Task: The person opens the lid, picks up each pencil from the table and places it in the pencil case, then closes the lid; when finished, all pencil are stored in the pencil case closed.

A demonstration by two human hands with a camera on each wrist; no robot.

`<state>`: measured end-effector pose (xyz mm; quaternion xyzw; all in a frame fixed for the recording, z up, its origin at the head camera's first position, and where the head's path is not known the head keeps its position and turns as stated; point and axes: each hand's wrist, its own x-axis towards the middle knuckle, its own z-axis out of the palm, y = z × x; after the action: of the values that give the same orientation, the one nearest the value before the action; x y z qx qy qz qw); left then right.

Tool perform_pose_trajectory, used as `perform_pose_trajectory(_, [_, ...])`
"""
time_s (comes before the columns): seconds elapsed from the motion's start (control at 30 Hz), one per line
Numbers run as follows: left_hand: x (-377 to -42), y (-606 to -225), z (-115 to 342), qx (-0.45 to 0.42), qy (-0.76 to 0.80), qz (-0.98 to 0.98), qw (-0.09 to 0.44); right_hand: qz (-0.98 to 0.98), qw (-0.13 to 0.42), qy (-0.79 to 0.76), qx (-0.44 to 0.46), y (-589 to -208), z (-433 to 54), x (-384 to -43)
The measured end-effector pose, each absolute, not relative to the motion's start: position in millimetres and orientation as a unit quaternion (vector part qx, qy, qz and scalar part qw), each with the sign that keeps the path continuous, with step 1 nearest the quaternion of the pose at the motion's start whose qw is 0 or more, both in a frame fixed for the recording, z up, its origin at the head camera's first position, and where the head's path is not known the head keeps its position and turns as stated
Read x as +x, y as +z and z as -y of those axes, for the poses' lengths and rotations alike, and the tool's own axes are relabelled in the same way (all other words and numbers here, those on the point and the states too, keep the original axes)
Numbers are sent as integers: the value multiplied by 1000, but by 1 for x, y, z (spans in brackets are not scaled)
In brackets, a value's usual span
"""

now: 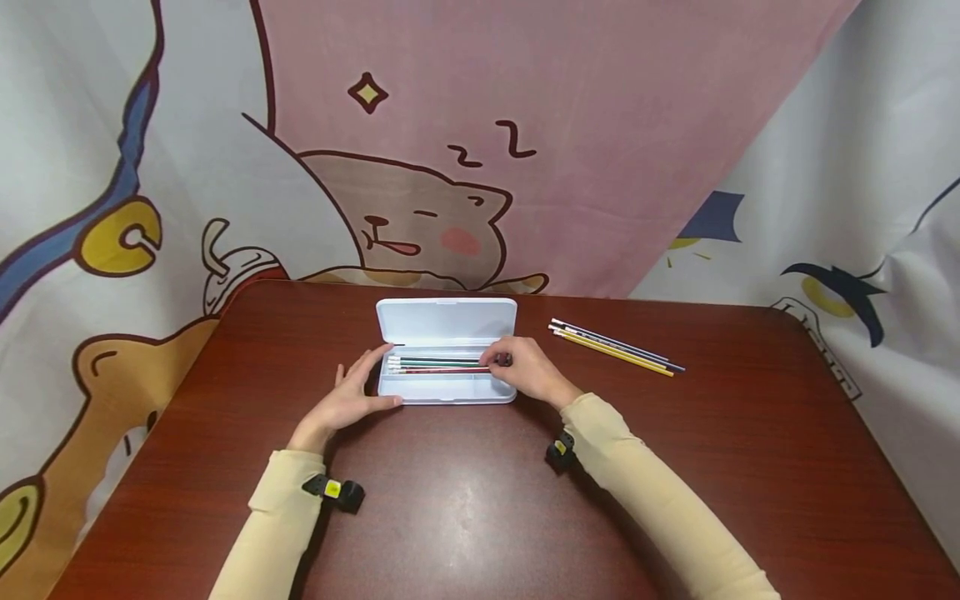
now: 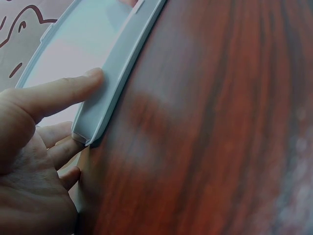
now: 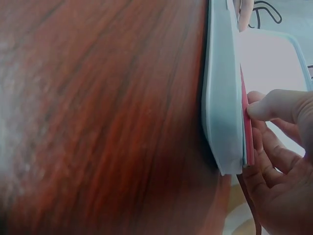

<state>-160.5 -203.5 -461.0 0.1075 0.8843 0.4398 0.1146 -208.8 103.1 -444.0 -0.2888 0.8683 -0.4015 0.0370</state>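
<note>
A white pencil case (image 1: 442,389) lies on the table with its lid (image 1: 447,322) raised at the back. Several pencils (image 1: 438,364), dark, green and red, lie lengthwise in it, their white ends to the left. My left hand (image 1: 348,402) holds the case's left end, thumb along the front wall and fingers at the far side. At the right end, my right hand (image 1: 527,367) pinches pencils between thumb and fingers. The right wrist view shows a red pencil (image 3: 248,132) under that thumb, level with the case's rim; the fingers hide part of the bunch.
More pencils (image 1: 615,348), yellow and blue-grey, lie slantwise on the table to the right of the case. The brown table (image 1: 465,500) ends at the back against a printed cloth (image 1: 585,167).
</note>
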Motion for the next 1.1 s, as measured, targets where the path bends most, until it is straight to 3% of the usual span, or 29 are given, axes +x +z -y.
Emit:
perform_pose_trajectory(0.43, [-160, -462, 203, 106, 437, -886, 113, -867, 36, -396, -300, -446, -94, -208])
perform_pose_trajectory(1.1, [-160, -462, 204, 106, 444, -882, 115, -875, 15, -421, -239, -445, -158, -196])
